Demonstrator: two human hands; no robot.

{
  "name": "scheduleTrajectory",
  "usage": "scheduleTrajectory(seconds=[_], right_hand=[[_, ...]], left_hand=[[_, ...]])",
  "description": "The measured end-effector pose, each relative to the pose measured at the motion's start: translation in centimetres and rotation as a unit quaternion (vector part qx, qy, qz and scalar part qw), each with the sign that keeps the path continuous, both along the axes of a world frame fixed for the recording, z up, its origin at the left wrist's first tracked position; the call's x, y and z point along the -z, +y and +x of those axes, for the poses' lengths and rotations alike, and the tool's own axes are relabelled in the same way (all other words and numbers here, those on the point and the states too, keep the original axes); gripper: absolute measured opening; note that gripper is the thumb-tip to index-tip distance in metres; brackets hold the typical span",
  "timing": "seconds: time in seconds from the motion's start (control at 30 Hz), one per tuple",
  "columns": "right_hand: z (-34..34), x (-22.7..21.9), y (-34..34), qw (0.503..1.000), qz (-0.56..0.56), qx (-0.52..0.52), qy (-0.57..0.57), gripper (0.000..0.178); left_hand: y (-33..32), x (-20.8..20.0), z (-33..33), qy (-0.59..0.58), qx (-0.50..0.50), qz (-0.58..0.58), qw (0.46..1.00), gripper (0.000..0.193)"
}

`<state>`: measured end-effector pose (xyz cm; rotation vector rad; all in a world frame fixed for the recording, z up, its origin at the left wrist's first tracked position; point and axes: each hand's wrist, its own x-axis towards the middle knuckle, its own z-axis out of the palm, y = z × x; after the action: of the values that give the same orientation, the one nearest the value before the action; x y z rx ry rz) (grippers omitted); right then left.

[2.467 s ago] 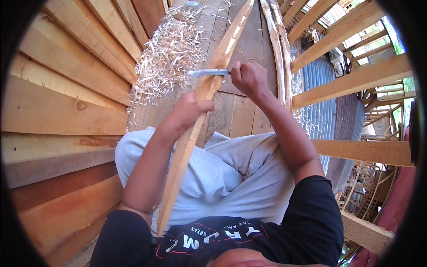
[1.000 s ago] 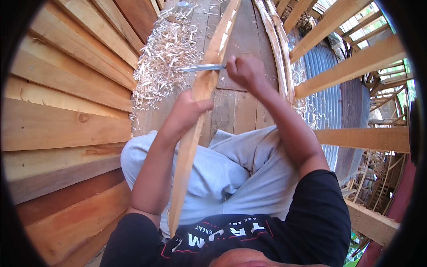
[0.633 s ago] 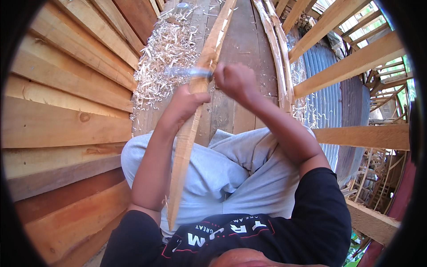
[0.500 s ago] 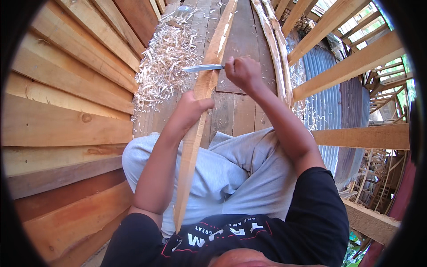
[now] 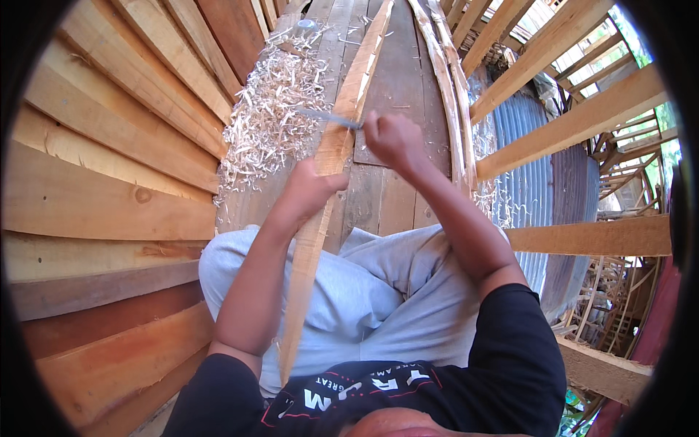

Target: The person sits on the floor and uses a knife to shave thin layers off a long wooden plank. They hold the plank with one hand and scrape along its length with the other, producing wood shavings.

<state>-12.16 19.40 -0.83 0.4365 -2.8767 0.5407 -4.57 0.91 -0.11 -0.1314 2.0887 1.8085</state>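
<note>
A long pale wooden strip runs from my lap up across the plank floor. My left hand grips the strip at its middle and holds it steady. My right hand is closed on the handle of a knife, whose metal blade lies crosswise on the strip just above my left hand, pointing left. I sit with my legs in grey trousers under the strip.
A heap of pale wood shavings lies on the plank floor left of the strip. Stacked wooden boards form a wall on the left. Thin curved laths and an open timber frame stand on the right, with corrugated metal below.
The knife has gone back and forth along the strip in short strokes. It now sits again across the strip above my left hand, which has kept its grip.
</note>
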Motion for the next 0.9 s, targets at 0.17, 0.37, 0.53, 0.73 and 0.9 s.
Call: scheduleTrajectory(seconds=[0.17,0.37,0.53,0.73,0.9], right_hand=[[-2.0,2.3,1.3,0.994,-0.049,0.053,0.076,0.051],[-1.7,2.7,1.0,0.992,-0.067,0.059,0.088,0.054],[-2.1,3.1,0.8,0.994,-0.046,0.055,0.088,0.053],[-2.7,3.8,0.9,0.983,-0.046,0.065,0.166,0.049],[-3.2,3.4,1.9,0.973,-0.027,0.068,0.217,0.051]], left_hand=[[0.9,0.7,0.1,0.022,0.014,-0.054,0.998,0.028],[1.0,-0.7,0.7,0.032,-0.005,-0.008,0.999,0.025],[0.5,-1.7,0.7,0.018,0.003,-0.026,0.999,0.026],[0.5,-0.7,0.2,0.026,-0.001,-0.049,0.998,0.027],[1.0,-1.1,0.7,0.015,-0.002,-0.013,1.000,0.031]])
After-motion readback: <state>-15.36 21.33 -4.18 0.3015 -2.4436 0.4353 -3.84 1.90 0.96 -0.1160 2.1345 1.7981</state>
